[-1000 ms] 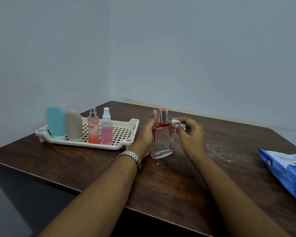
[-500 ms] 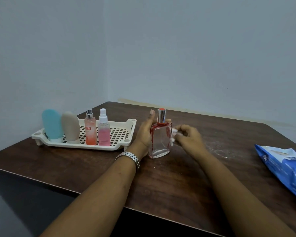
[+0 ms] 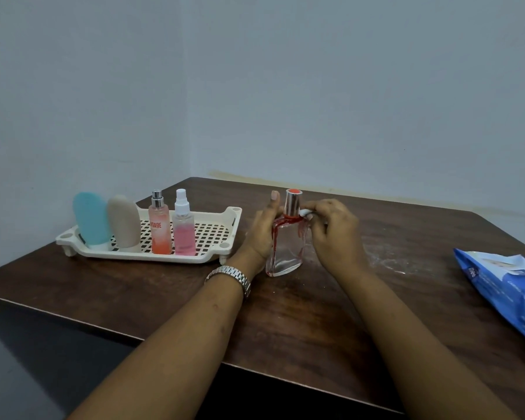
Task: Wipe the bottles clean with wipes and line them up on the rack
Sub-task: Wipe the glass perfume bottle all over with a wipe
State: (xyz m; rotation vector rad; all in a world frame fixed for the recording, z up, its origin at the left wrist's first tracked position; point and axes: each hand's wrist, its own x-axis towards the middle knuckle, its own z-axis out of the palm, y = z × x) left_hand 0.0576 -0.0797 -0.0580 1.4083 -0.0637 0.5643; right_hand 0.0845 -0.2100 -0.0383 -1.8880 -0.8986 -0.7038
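Our left hand (image 3: 262, 234) grips the flat clear-glass bottle (image 3: 286, 253), silver-capped and red-streaked, upright between our hands. Our right hand (image 3: 335, 230) pinches a crumpled white wipe (image 3: 305, 211) against its neck. Left of our left hand, the cream lattice plastic rack (image 3: 215, 237) holds four upright bottles (image 3: 183, 234).

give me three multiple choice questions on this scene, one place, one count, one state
1. How many bottles stand on the rack? A) two B) four C) six
2. Where does the wipes pack lie? A) on the rack B) on the floor C) at the table's right edge
3. What does the right hand do? A) pinches a wipe at the glass bottle's neck B) lies flat on the table C) lifts the pack

1 B: teal bottle, beige bottle, orange spray, pink spray.
2 C: it lies on the wood at the right.
3 A: the wipe sits by the cap; the left hand holds the bottle.
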